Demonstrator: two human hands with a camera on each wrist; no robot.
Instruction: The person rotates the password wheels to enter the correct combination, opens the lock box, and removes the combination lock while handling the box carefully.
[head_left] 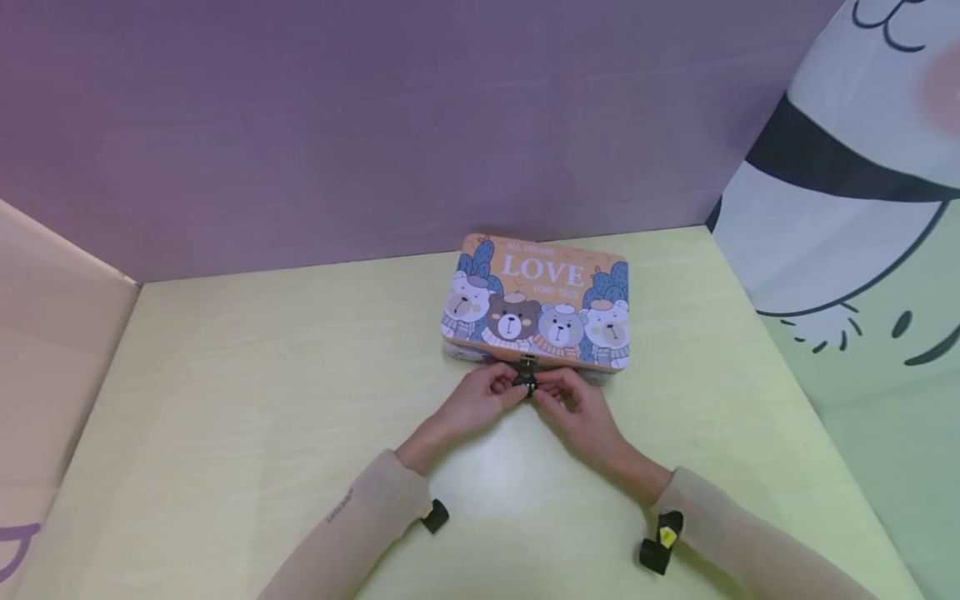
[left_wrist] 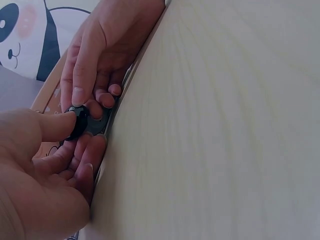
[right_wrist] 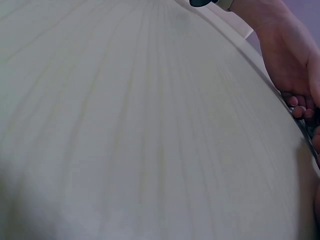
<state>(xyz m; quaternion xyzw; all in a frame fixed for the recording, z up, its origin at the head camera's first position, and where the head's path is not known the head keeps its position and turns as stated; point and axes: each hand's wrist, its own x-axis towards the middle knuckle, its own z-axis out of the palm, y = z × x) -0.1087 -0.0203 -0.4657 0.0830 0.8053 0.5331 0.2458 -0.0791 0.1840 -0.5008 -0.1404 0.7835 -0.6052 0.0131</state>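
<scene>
A rectangular lidded box (head_left: 536, 304) with cartoon bears and the word LOVE lies on the table, a metal clasp (head_left: 528, 361) on its front. At the clasp is a small round black lock (head_left: 527, 383), glossy in the left wrist view (left_wrist: 78, 125). My left hand (head_left: 474, 400) pinches it from the left, thumb on its face. From the right, my right hand (head_left: 581, 412) holds it between thumb and fingers. Fingers cover much of the lock. In the right wrist view, the left hand (right_wrist: 290, 55) shows at the right side, while the lock is mostly hidden.
The pale wooden table (head_left: 262, 400) spreads around the box. Behind the box rises a purple wall panel (head_left: 375, 125), and a panel with a panda drawing (head_left: 847, 233) stands at the right. Each sleeve has a black strap device (head_left: 660, 542) at its cuff.
</scene>
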